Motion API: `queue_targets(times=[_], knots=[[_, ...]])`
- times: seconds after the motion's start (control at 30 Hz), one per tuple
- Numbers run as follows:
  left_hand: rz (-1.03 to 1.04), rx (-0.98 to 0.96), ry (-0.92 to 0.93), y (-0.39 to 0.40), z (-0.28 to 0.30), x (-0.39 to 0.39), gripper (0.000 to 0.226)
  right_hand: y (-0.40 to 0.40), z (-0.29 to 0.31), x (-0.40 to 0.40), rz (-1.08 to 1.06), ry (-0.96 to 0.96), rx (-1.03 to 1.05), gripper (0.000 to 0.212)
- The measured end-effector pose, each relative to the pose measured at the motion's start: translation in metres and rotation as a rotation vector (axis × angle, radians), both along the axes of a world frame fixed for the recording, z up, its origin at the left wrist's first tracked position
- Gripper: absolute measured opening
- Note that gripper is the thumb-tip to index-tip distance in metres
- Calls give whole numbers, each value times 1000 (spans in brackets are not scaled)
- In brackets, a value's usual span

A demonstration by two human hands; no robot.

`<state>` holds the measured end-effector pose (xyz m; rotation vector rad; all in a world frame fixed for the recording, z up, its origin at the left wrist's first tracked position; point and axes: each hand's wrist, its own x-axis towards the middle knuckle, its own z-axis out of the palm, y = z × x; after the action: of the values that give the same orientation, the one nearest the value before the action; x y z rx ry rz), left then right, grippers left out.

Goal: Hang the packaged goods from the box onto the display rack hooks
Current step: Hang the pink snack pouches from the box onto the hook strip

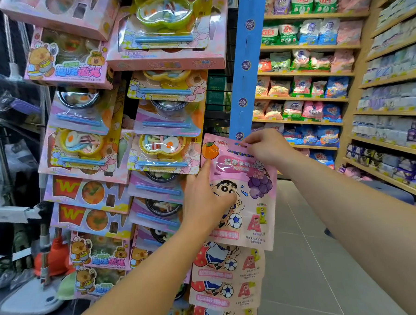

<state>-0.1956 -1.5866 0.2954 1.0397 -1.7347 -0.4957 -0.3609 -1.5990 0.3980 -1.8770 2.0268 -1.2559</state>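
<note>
Two bare forearms reached up from the lower edge of the view toward a crowded display rack. The left hand lay against the left side of a pink snack pouch, with the index finger stretched up along the edge of the pouch and the thumb pressing on the front, near the printed cartoon boy, so the hand was holding the pouch. The right hand pinched the top edge of the same pouch, just beside the hanging hole, with the fingers curled over the upper right corner. The pouch was held upright in front of the rack, at its right side; whether it already sat on a hook I could not tell, because the fingers covered that place. Directly under it, more pouches with the same boy and a football hung in a column, each one overlapping the next. To the left of the pouch, the rack was filled with pink toy food packs that showed small bowls, fried eggs and blue chopsticks, and farther left hung packs with a cartoon bear. Behind the rack stood a blue vertical strip with round labels. Farther away, on the right, wooden shelves carried many colourful bags, and a grey tiled floor ran between.
</note>
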Motion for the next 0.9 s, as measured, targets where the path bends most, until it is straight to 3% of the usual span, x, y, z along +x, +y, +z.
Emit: queue_targets(times=[0.33,0.7,0.9], knots=[[-18,32,-2,6,5,1,89,-6,10,2,-50,35,105,26],[-8,108,-44,2,14,4,101,-13,4,9,-201,-125,60,29],[10,91,-21,2,19,0,90,-12,2,12,-324,-20,-36,23]])
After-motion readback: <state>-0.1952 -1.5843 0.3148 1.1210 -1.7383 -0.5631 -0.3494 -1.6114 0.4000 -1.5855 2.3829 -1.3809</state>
